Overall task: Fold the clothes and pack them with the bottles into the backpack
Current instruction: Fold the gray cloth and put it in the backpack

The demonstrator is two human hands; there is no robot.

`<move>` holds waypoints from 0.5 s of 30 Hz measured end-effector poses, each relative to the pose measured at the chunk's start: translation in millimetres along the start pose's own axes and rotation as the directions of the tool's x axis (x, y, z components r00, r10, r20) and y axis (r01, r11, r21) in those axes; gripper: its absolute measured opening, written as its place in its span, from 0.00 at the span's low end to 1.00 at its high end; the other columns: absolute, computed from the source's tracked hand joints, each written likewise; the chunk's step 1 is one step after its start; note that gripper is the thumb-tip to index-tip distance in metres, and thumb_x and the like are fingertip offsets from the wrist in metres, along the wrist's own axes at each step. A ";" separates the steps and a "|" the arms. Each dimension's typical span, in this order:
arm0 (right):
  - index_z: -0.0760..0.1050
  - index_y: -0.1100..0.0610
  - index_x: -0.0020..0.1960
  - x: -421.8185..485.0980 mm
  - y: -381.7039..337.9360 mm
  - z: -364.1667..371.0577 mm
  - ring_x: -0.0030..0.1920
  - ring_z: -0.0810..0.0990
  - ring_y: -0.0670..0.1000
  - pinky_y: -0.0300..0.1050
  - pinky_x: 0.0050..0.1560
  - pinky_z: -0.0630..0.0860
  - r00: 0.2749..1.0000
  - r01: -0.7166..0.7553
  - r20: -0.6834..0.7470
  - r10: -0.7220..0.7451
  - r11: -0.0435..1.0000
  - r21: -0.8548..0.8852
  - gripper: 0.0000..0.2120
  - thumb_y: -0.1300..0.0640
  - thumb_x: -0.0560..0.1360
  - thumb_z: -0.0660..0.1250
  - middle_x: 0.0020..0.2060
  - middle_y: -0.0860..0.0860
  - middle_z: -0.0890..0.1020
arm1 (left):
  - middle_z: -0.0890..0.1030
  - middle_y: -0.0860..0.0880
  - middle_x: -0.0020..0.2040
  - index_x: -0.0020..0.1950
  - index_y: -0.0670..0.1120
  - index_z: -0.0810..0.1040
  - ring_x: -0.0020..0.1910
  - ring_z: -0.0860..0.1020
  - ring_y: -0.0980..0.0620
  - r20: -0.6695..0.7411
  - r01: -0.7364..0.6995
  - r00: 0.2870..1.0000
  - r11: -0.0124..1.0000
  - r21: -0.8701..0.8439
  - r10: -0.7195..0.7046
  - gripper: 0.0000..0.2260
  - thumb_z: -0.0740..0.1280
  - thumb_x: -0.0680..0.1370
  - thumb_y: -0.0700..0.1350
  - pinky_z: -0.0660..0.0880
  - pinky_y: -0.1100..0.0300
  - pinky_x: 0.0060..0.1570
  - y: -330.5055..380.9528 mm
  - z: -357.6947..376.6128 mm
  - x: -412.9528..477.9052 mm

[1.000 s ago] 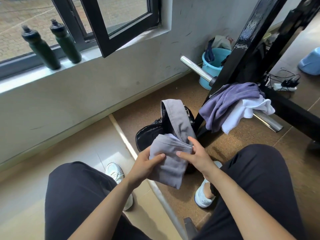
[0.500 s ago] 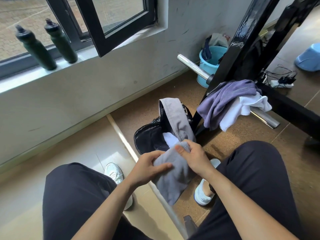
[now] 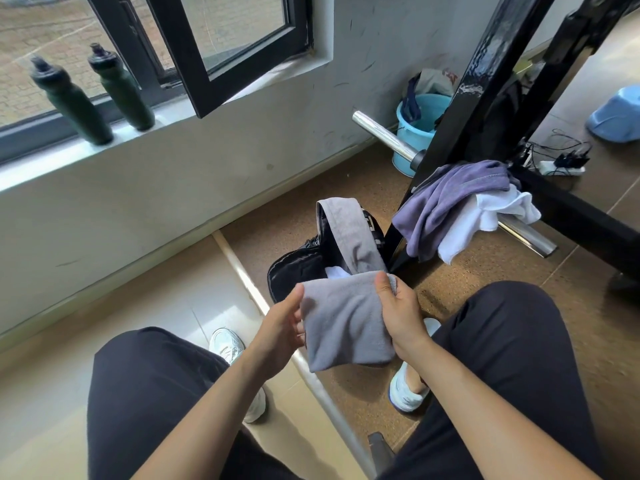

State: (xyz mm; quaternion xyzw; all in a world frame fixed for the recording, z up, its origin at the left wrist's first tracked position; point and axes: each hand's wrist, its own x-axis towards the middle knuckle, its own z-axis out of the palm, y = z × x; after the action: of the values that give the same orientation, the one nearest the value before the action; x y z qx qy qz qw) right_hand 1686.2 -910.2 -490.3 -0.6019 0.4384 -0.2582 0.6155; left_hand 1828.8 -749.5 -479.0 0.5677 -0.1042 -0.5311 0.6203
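Grey garment (image 3: 346, 323), half folded, is pinched between your left hand (image 3: 280, 323) and right hand (image 3: 398, 306) above the backpack (image 3: 294, 271); purple cloth (image 3: 450, 202), white cloth (image 3: 485, 216) and far-left bottles (image 3: 71, 102) await packing.

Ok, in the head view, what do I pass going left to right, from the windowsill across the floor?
First green bottle → second green bottle → black backpack → purple garment → power strip → pale blue object. The held grey garment overlaps the backpack, so it is left out.
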 end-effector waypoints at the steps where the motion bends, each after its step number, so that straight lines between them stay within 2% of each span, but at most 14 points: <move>1: 0.80 0.50 0.43 1.0 1.0 -0.4 0.44 0.80 0.49 0.55 0.51 0.79 0.999 -0.037 0.003 0.036 0.999 0.039 0.15 0.43 0.81 0.63 0.40 0.51 0.84 | 0.75 0.43 0.56 0.58 0.47 0.81 0.53 0.72 0.43 0.046 0.031 0.998 0.998 0.049 -0.033 0.28 0.74 0.71 0.68 0.70 0.46 0.54 -1.0 -1.0 -0.8; 3: 0.80 0.51 0.45 0.7 -2.6 0.2 0.47 0.82 0.51 0.58 0.55 0.79 0.996 -0.090 0.012 0.089 0.990 0.110 0.14 0.45 0.82 0.63 0.43 0.52 0.85 | 0.82 0.46 0.52 0.57 0.44 0.81 0.51 0.80 0.45 0.087 0.055 0.994 0.981 0.184 -0.072 0.27 0.78 0.69 0.62 0.77 0.52 0.51 -3.2 2.3 -3.5; 5: 0.79 0.55 0.49 -1.0 -11.9 0.9 0.50 0.82 0.53 0.54 0.55 0.79 0.990 -0.139 0.042 0.133 0.968 0.208 0.14 0.47 0.83 0.62 0.46 0.54 0.85 | 0.86 0.48 0.50 0.58 0.43 0.81 0.49 0.84 0.50 0.084 0.040 0.995 0.974 0.223 -0.060 0.19 0.78 0.73 0.52 0.80 0.58 0.46 -5.3 7.5 -4.6; 7: 0.79 0.58 0.54 -2.0 -18.7 -1.1 0.54 0.83 0.54 0.50 0.56 0.78 0.966 -0.230 0.184 0.179 0.923 0.308 0.14 0.48 0.83 0.61 0.50 0.55 0.86 | 0.87 0.45 0.53 0.61 0.41 0.80 0.50 0.85 0.49 0.046 -0.001 0.999 0.987 0.161 -0.007 0.15 0.74 0.77 0.45 0.81 0.58 0.46 -2.7 8.6 -5.4; 8: 0.79 0.58 0.58 -1.8 -20.4 -3.5 0.57 0.83 0.54 0.49 0.59 0.78 0.940 -0.273 0.290 0.181 0.908 0.318 0.14 0.48 0.81 0.64 0.54 0.56 0.86 | 0.87 0.43 0.54 0.62 0.40 0.80 0.51 0.85 0.47 0.027 -0.023 0.999 0.992 0.122 0.020 0.15 0.73 0.77 0.43 0.81 0.58 0.47 -1.1 6.6 -4.3; 9: 0.78 0.57 0.62 -1.3 -20.2 -6.5 0.61 0.82 0.55 0.51 0.63 0.76 0.905 -0.302 0.386 0.179 0.909 0.287 0.16 0.50 0.79 0.68 0.58 0.55 0.85 | 0.86 0.41 0.56 0.64 0.40 0.79 0.52 0.85 0.45 0.015 -0.047 0.999 0.994 0.095 0.046 0.15 0.73 0.78 0.42 0.82 0.57 0.48 0.8 4.1 -3.6; 11: 0.74 0.53 0.69 -0.1 -14.1 -10.5 0.66 0.79 0.55 0.56 0.68 0.73 0.830 -0.321 0.522 0.195 0.933 0.162 0.27 0.53 0.72 0.77 0.63 0.54 0.82 | 0.85 0.40 0.58 0.66 0.40 0.78 0.55 0.84 0.43 -0.006 -0.088 0.996 0.993 0.078 0.089 0.16 0.72 0.79 0.42 0.82 0.56 0.49 3.2 -1.0 -1.8; 13: 0.72 0.50 0.70 -0.1 -12.8 -11.9 0.65 0.79 0.56 0.59 0.65 0.76 0.806 -0.322 0.548 0.222 0.942 0.093 0.32 0.58 0.68 0.78 0.62 0.53 0.82 | 0.84 0.39 0.61 0.68 0.41 0.77 0.58 0.83 0.41 -0.010 -0.108 0.994 0.990 0.085 0.110 0.16 0.70 0.80 0.42 0.82 0.54 0.52 5.5 -6.1 0.0; 15: 0.72 0.51 0.70 0.7 -14.9 -14.3 0.63 0.80 0.56 0.56 0.61 0.79 0.814 -0.324 0.539 0.217 0.940 0.111 0.30 0.64 0.70 0.76 0.62 0.54 0.82 | 0.82 0.37 0.63 0.69 0.41 0.75 0.61 0.82 0.38 0.009 -0.119 0.993 0.990 0.079 0.118 0.18 0.71 0.80 0.41 0.81 0.50 0.57 9.6 -11.9 1.5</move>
State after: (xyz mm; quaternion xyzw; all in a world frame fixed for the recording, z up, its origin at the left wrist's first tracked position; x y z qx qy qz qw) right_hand 1677.5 -920.3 -474.5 -0.5161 0.3095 -0.0380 0.7977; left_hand 1843.3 -745.5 -475.8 0.5835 -0.1602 -0.4902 0.6274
